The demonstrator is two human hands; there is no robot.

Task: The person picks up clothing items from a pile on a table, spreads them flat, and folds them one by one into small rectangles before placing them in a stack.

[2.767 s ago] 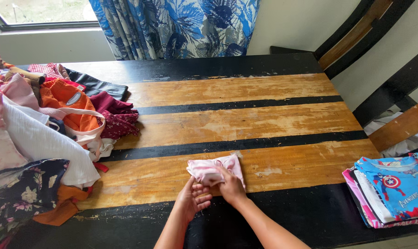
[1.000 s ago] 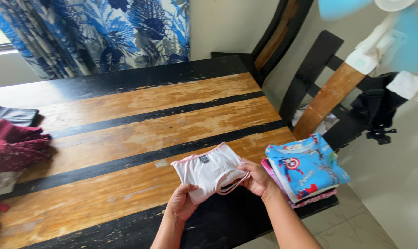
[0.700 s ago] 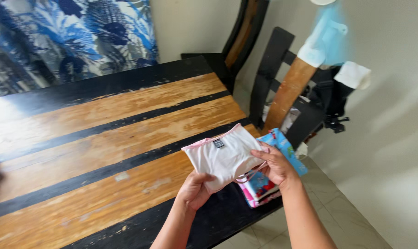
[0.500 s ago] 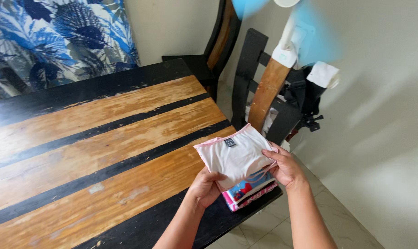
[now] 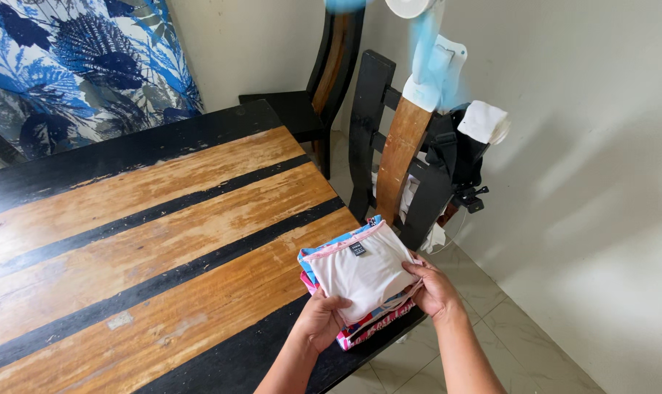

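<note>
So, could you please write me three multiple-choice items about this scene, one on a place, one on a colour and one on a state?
1. Where is the folded white garment with pink trim?
A. on the stack of folded clothes at the table's corner
B. on the chair
C. on the floor

2. What colour is the leaf-patterned curtain?
A. red
B. blue and white
C. green

3. How is the garment held?
A. by one hand
B. by neither hand
C. by both hands

Answers: 1 A, it lies atop the pile; 2 B, blue leaves show; 3 C, the left hand and right hand grip its edges.
</note>
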